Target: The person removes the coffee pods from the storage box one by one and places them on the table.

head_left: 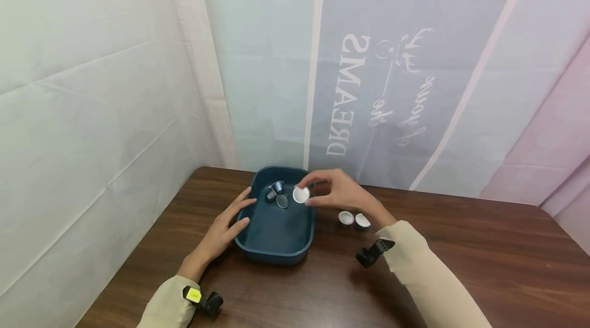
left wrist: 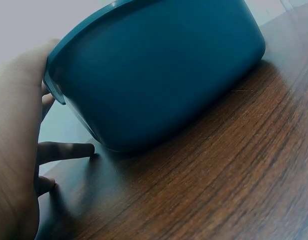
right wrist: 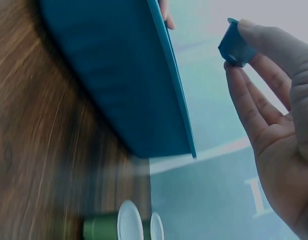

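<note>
Pinching a small blue capsule (head_left: 301, 195) between thumb and fingertips of the right hand (head_left: 340, 190), held it over the upper right of the dark blue tub (head_left: 276, 230), near the middle of the frame. Used only fingertips in this grip, probably to suit so small a piece and to allow an easy release. Showed the capsule's white face to the head camera, with the blue side visible in the right wrist view.

Had the left hand (head_left: 220, 231) at the tub's left edge, fingers spread and nothing pinched. Judged this a light steadying touch, likely meant to stop the tub sliding on the smooth bench (head_left: 286, 297). Could not tell the firmness of that contact.

Had three more pieces bunched in the tub's upper left: a blue pod (head_left: 278, 187), a darker pod (head_left: 270, 195) and a pod with its round face showing (head_left: 282, 201). Took the raised walls as a guard against rolling.

Had two white-lidded capsules (head_left: 346, 218) on the bench, right of centre in the frame, outside the tub and just beside each other. Judged that spot handy for a short reach by the right hand.
</note>
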The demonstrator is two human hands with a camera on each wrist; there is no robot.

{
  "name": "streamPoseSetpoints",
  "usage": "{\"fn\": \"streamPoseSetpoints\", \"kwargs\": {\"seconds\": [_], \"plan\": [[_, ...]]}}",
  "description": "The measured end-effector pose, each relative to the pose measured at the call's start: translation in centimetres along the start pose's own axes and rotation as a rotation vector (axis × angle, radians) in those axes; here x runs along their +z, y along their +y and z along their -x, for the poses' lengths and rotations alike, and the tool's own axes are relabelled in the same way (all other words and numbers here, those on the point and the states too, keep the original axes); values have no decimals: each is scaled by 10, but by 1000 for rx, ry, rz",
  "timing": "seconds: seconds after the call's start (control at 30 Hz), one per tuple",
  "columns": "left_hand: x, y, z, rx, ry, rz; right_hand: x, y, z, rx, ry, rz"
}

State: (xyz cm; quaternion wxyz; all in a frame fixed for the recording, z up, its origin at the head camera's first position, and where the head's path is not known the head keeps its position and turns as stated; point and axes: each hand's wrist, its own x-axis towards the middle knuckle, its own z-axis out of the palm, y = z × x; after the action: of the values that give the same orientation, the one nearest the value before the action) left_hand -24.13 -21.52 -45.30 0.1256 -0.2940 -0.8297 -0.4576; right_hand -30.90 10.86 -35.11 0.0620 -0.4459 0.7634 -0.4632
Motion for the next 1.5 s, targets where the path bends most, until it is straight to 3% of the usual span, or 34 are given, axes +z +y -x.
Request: {"fn": "streamPoseSetpoints", "kwargs": {"seconds": [0.2, 0.33, 0.6, 0.87, 1.07, 1.2, 1.5], "plan": [[-1, -1, 1, 6, -4, -18, -8, -7, 19, 75, 76, -63], [-1, 0, 1, 0, -1, -11, -11, -9, 32, 71, 102, -84], [-1, 1, 1, 5, 4, -7, -20, 14, 59, 79, 179, -57], [-2, 0, 2, 3, -6, -14, -29, 8, 91, 121, 298, -46], [-2, 1, 1, 4, -2, -14, -38, 35, 116, 173, 409, -50], [0, 2, 1, -3, 1, -15, -40, 50, 128, 159, 448, -80], [0, 2, 1, 3, -8, -8, -40, 73, 146, 198, 555, -83]]}}
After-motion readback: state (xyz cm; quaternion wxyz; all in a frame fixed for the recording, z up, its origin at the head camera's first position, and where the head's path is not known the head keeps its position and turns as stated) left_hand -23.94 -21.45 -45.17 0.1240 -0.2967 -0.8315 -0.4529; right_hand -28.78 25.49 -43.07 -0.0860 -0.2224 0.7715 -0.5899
